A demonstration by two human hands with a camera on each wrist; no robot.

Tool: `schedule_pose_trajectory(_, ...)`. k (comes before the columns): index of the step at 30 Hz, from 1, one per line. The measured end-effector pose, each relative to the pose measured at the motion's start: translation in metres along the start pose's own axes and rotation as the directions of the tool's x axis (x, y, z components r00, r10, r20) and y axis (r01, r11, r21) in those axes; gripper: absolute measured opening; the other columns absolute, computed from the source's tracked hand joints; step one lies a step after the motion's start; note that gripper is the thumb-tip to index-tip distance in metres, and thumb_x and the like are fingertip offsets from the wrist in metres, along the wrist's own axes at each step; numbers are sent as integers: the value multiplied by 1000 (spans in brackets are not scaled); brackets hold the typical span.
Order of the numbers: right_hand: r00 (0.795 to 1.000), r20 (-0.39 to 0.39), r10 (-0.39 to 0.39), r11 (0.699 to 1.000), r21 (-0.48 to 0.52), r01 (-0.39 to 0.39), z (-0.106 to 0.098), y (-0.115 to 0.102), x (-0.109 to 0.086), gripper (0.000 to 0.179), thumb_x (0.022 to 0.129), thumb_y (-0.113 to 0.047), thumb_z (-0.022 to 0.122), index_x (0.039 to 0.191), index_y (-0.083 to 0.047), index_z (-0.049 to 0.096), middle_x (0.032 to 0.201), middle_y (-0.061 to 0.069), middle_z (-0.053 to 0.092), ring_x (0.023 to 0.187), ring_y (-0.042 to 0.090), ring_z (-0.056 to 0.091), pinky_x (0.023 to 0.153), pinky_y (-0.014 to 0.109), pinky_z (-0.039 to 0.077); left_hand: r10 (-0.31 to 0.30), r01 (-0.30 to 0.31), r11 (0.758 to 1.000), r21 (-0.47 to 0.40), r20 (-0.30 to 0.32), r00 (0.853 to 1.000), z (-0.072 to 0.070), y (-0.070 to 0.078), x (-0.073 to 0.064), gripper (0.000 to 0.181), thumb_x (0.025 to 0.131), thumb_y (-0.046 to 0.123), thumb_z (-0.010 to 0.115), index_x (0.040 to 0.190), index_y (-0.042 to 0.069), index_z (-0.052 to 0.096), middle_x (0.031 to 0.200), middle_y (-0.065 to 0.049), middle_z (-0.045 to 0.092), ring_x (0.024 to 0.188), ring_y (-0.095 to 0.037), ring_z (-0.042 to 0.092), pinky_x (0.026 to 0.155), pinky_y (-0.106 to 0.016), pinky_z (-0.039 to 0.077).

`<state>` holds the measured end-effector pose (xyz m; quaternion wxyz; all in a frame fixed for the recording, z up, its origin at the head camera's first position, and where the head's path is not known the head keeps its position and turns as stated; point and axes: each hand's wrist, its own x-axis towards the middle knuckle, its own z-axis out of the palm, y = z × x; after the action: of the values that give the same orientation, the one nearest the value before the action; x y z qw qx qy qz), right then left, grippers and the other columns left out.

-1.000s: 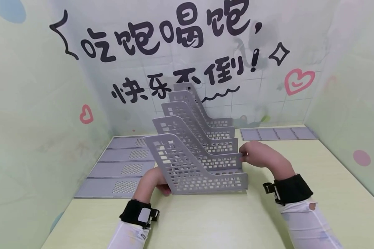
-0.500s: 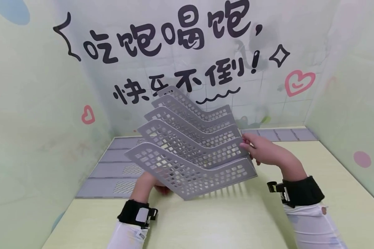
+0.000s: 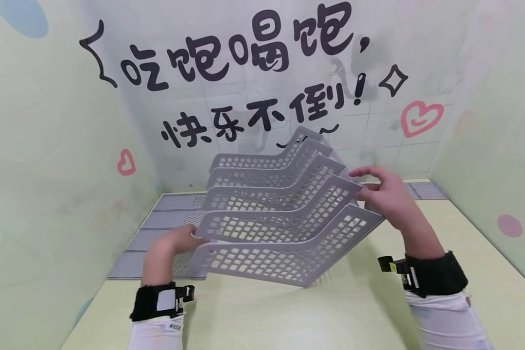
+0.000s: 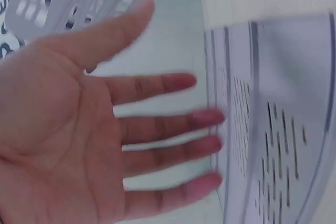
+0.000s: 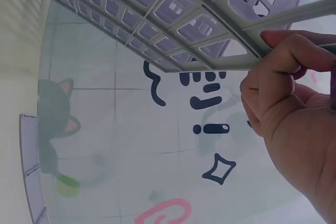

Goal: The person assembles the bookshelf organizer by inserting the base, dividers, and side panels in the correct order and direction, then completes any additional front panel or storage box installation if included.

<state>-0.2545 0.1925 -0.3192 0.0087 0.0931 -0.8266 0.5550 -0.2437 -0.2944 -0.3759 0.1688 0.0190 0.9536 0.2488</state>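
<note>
A grey plastic file rack (image 3: pixel 304 266) with several perforated upright dividers tilts over the middle of the table in the head view, its corner low and both arms raised. My right hand (image 3: pixel 387 197) grips its upper right end. In the right wrist view that hand (image 5: pixel 299 108) pinches the edge of the lattice base (image 5: pixel 205 3) between thumb and fingers. My left hand (image 3: pixel 175 241) is beside the rack's left end. Seen from the left wrist, this hand (image 4: pixel 68 140) has its fingers straight and spread, palm showing, with the dividers (image 4: pixel 29 24) above the thumb.
Grey panels with slotted patches (image 3: pixel 133 262) lie along the table's left side. More flat grey panels (image 3: pixel 433 190) lie at the back right. The pale table (image 3: pixel 253 321) is bounded by printed curtain walls with black lettering (image 3: pixel 267 116) at the back.
The rack has tipped counterclockwise from standing level, so its right end has risen and its long arms point left. My right hand rose with it; my left hand moved left from under it and opened.
</note>
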Motion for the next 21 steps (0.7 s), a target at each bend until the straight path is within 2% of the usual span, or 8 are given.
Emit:
schedule_pose_trajectory(1, 1000, -24, -4, 1000, 0, 4, -2, -2, -2, 53, 95, 3, 59, 147, -5, 54, 128, 30, 63, 78, 8, 69, 61, 31, 60, -28, 28, 997, 73, -1, 1000, -1, -3, 3, 69, 103, 36, 66, 148, -13, 48, 149, -36, 55, 135, -52, 56, 109, -62, 52)
schedule_pose_trajectory(3, 997, -71, -17, 1000, -10, 16, -7, -5, -7, 52, 95, 3, 60, 146, -6, 56, 121, 25, 67, 77, 9, 68, 59, 29, 56, -83, 83, 987, 136, -7, 997, -1, -8, 6, 74, 104, 38, 64, 152, -13, 43, 157, -37, 47, 143, -56, 47, 114, -66, 47)
schedule_pose_trajectory(5, 994, -107, -38, 999, -8, 37, -13, -9, -12, 48, 96, 4, 59, 142, -9, 59, 110, 15, 72, 75, 10, 67, 56, 28, 52, -94, 94, 982, 165, -9, 996, 3, -12, 9, 76, 102, 35, 66, 155, -12, 41, 159, -36, 45, 146, -58, 44, 116, -69, 43)
schedule_pose_trajectory(9, 988, -139, -59, 987, 142, 79, -25, -13, -21, 43, 94, 10, 58, 129, -12, 65, 84, -2, 72, 65, 12, 62, 50, 27, 43, -112, 109, 974, 200, 4, 994, 13, -13, 13, 76, 99, 33, 72, 156, -7, 43, 159, -34, 47, 147, -57, 43, 117, -71, 41)
schedule_pose_trajectory(12, 987, -151, -52, 967, 239, 87, -29, -17, -24, 43, 91, 14, 58, 120, -17, 69, 74, -2, 71, 59, 15, 58, 47, 29, 38, -128, 123, 967, 225, 8, 992, 18, -11, 14, 71, 97, 30, 76, 152, -5, 49, 155, -32, 52, 143, -55, 49, 114, -68, 45)
schedule_pose_trajectory(15, 984, -175, -45, 980, 184, 78, -29, -20, -26, 42, 93, 11, 58, 116, -21, 69, 75, -5, 70, 61, 14, 59, 49, 28, 40, -138, 136, 960, 244, -12, 990, 20, -6, 16, 62, 94, 25, 80, 143, -6, 57, 146, -30, 60, 131, -48, 60, 108, -64, 51)
schedule_pose_trajectory(17, 981, -187, -42, 990, 125, 66, -28, -22, -25, 39, 95, 7, 59, 113, -27, 69, 76, -9, 71, 63, 13, 61, 52, 27, 43, -129, 131, 954, 270, -23, 991, 22, -2, 17, 53, 92, 24, 82, 132, -6, 63, 135, -27, 67, 118, -41, 65, 102, -59, 55)
schedule_pose_trajectory(21, 981, -188, -40, 998, 33, 47, -27, -21, -24, 33, 98, -2, 61, 114, -31, 66, 80, -18, 72, 72, 8, 67, 60, 24, 50, -104, 114, 936, 333, -46, 993, 32, 16, 18, 37, 87, 26, 88, 106, 0, 70, 110, -16, 74, 95, -27, 66, 90, -51, 58)
